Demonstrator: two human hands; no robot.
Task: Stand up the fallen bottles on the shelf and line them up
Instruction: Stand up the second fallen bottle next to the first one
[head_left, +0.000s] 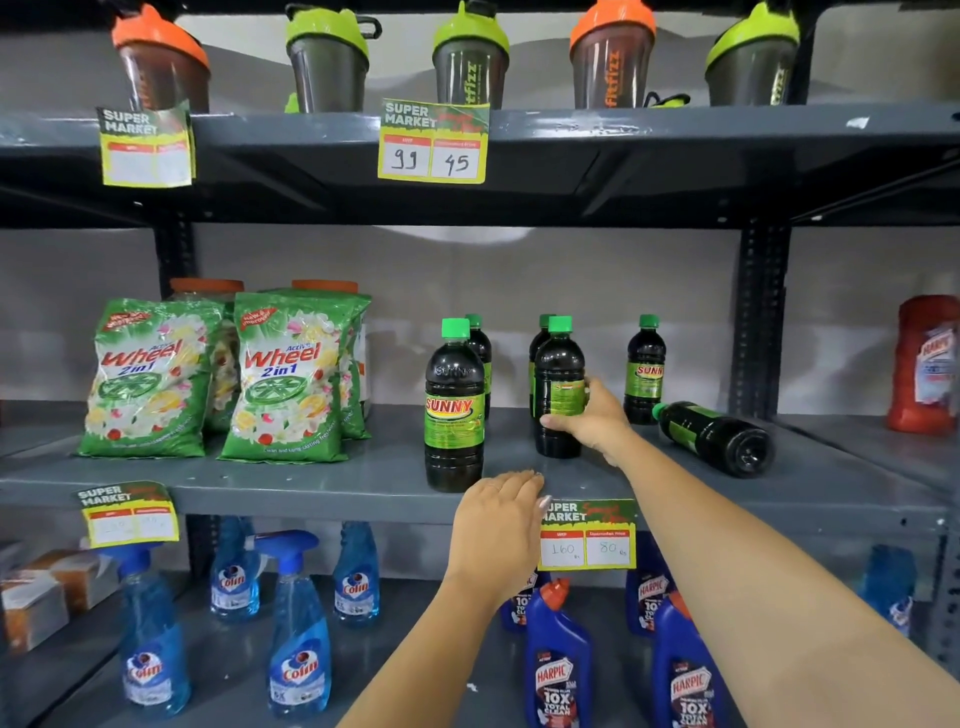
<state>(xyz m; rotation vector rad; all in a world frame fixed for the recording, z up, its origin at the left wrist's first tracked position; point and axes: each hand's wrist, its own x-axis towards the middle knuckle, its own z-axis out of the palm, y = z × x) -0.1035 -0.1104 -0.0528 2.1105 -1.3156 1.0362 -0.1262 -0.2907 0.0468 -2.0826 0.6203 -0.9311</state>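
Several dark Sunny bottles with green caps are on the grey middle shelf (322, 480). One upright bottle (454, 410) stands near the shelf's front edge. My right hand (589, 415) grips a second upright bottle (558, 364) around its label. Behind these stand two more bottles (480, 348) (537, 345), partly hidden. Another upright bottle (645, 369) stands at the back right. One bottle (714, 436) lies on its side to the right, cap pointing left. My left hand (496, 525) hovers flat at the shelf's front edge, below the front bottle, holding nothing.
Green Wheel detergent bags (283, 379) fill the left of the middle shelf. A red Harpic bottle (922, 364) stands at far right. Shaker cups (470, 60) line the top shelf. Blue Colin sprays (298, 634) and Harpic bottles (558, 660) are below. Price tags (587, 535) hang off the shelf edges.
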